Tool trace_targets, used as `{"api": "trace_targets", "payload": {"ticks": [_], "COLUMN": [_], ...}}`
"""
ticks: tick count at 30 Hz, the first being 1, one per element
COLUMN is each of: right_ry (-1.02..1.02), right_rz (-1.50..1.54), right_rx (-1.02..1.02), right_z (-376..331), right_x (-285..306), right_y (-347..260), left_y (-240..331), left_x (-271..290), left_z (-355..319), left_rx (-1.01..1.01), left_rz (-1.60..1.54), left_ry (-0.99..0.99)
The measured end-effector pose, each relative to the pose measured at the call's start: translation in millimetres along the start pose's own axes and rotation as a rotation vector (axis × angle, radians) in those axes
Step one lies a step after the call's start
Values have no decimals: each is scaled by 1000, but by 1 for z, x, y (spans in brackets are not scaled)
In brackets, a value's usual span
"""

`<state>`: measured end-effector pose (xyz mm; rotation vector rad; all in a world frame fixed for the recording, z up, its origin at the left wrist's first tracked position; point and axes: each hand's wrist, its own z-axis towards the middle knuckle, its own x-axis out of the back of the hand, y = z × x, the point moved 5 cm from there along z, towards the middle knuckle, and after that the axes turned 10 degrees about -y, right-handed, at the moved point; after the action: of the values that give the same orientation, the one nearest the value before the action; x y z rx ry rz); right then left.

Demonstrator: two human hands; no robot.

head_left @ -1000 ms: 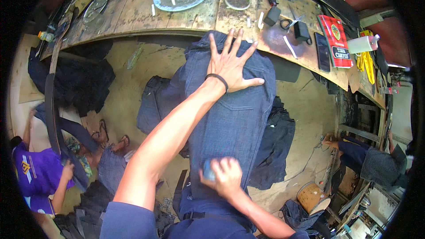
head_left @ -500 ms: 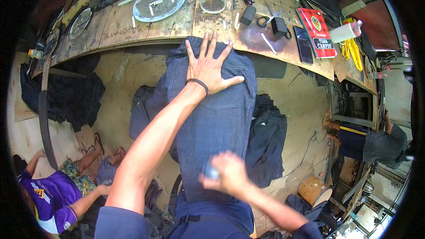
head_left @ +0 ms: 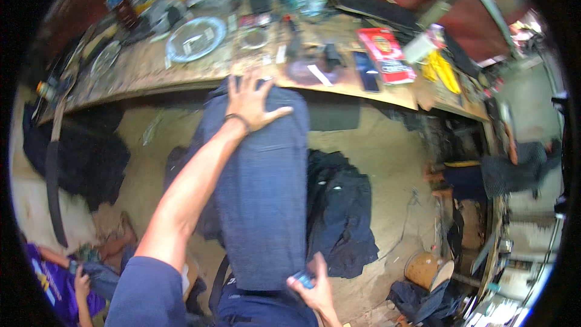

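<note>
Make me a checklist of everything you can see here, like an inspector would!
Surface: wooden workbench, worn and crowded.
Job's things: blue denim jeans stretched from the bench edge toward the person.
Clutter: round glass plate, red box, dark bottle, yellow item.
Hands: left hand flat on the denim, fingers spread; right hand grips a small blue object at the near end.
Cables: nothing seen.
Surroundings: dark clothes heaped on the floor; other people sitting at the left and right.

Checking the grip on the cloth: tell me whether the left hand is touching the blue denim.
Touching. The head view shows the left hand spread flat, palm down, on the upper end of the blue denim, no gap visible.
</note>
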<state>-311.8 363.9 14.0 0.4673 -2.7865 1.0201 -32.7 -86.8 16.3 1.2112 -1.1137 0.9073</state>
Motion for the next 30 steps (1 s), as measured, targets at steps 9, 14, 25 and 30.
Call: {"api": "trace_targets", "payload": {"ticks": [9,14,25,30], "right_ry": [-59,57,125,-145], "right_rz": [-223,-325,-167,-346], "right_rx": [-160,-270,308,414], "right_z": [-111,-138,-100,-8], "right_x": [2,25,50,0], "right_y": [203,261,55,-81], "left_y": [106,103,-25,38], "left_x": [-15,-27,-20,-57], "left_z": [-191,-320,-383,-361], "left_rx": [-179,-87,480,695], "left_rz": [-149,-361,-951,-803], "left_ry": [165,150,206,113]}}
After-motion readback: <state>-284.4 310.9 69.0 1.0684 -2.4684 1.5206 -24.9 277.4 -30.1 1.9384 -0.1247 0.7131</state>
